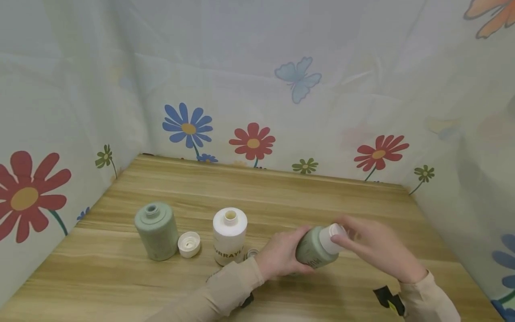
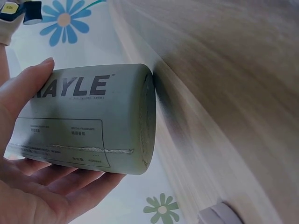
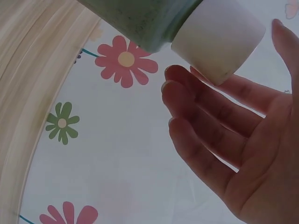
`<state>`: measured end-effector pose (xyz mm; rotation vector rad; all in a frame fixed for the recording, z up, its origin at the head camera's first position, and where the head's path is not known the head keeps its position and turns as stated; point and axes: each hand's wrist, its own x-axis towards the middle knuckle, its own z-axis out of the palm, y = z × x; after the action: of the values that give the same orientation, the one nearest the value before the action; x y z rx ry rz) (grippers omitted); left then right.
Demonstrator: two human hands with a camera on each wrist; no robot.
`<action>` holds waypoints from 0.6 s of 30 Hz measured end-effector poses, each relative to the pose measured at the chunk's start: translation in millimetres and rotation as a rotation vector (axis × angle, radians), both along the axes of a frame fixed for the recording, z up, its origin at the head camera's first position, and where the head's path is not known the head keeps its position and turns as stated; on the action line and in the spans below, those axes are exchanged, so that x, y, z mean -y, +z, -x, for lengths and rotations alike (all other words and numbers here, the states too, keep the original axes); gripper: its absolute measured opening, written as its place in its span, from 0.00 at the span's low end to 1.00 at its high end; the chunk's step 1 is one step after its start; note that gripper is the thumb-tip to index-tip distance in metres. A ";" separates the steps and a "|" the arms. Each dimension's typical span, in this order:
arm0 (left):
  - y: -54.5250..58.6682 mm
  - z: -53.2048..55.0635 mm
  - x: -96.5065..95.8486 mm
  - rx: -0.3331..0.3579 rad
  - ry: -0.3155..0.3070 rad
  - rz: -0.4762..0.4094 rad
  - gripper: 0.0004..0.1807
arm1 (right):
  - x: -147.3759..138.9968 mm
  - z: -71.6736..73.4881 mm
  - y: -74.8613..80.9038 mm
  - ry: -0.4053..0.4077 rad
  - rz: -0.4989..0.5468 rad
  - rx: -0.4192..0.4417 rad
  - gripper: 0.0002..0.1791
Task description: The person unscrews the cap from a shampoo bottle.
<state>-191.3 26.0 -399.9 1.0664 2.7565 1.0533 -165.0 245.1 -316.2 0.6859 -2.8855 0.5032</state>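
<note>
A green bottle (image 1: 311,250) with a white cap (image 1: 329,239) is tilted above the wooden table, its cap pointing up and to the right. My left hand (image 1: 281,256) grips it round the body, thumb on one side and fingers beneath in the left wrist view, where dark lettering shows on its side (image 2: 74,121). My right hand (image 1: 378,248) is at the cap. Seen from the right wrist, the fingers (image 3: 205,135) are spread loosely beside the cap (image 3: 219,39), with one fingertip behind it and the thumb standing away from it.
On the left of the table (image 1: 193,183) stands an uncapped green bottle (image 1: 157,235), with a loose white cap (image 1: 189,245) beside it. An uncapped white bottle (image 1: 229,230) stands near my left wrist, and a small cap (image 1: 252,253) is partly hidden there. Flower-printed cloth (image 1: 241,80) encloses the table.
</note>
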 end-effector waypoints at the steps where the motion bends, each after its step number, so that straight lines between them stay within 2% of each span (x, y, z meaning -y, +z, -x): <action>1: 0.3 0.3 -0.2 -0.001 0.000 0.001 0.44 | 0.6 -0.4 0.7 -0.004 -0.005 0.004 0.20; 7: 0.8 0.7 -0.9 -0.017 -0.001 0.008 0.44 | 0.9 -2.9 2.1 0.012 -0.022 -0.014 0.20; 18: 0.1 -0.4 -1.1 -0.028 0.005 0.013 0.45 | -4.0 -10.6 2.3 0.168 -0.055 -0.099 0.24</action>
<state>-190.9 27.1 -399.8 1.0811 2.7848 1.0275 -154.4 249.0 -313.8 0.9399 -2.7722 0.3985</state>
